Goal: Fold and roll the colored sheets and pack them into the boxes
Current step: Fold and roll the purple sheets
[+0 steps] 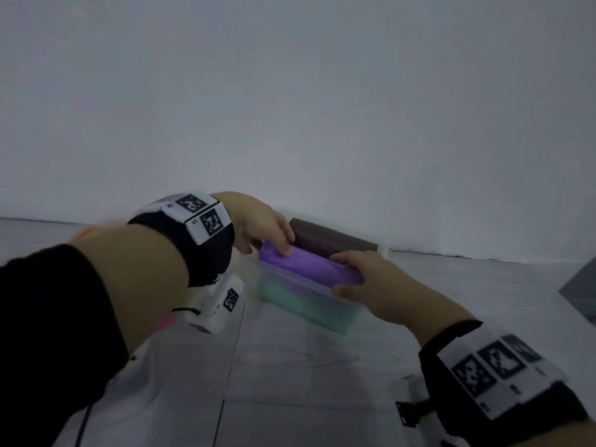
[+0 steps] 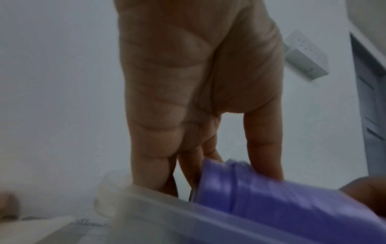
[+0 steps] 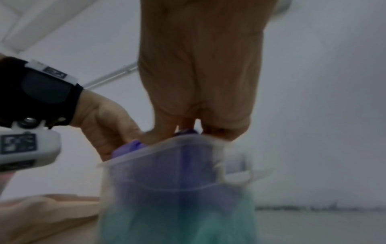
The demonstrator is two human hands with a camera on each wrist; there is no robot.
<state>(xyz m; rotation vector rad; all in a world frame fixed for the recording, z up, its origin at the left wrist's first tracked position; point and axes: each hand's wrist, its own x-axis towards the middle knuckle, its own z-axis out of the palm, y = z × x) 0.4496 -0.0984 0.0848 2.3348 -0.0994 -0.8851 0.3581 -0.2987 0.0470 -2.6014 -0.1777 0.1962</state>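
The purple roll (image 1: 309,264) lies lengthwise along the top of the clear plastic box (image 1: 325,304), partly sunk below the rim, with a green roll (image 1: 290,301) under it inside the box. The box sits on the pale floor (image 1: 306,366) near the wall, just past the centre of the head view, toward two o'clock from the left forearm.

The left hand (image 1: 258,221) reaches in from nine o'clock and holds the roll's left end. Its fingers (image 1: 285,245) are bent down over the top of the roll, and in the left wrist view the fingers (image 2: 265,148) run nearly straight down to the roll's end (image 2: 261,189), a little spread, tips touching it.

The right hand (image 1: 377,285) comes from five o'clock and grips the roll's right end: the fingers (image 1: 348,258) are curled over the far side and the thumb (image 1: 346,290) lies against the near side at the box's rim. From the right wrist the fingers (image 3: 167,130) appear closed tightly together, tips dipping into the box mouth (image 3: 167,148).

A dark brown roll (image 1: 329,238) lies behind the box at twelve o'clock, against the wall.
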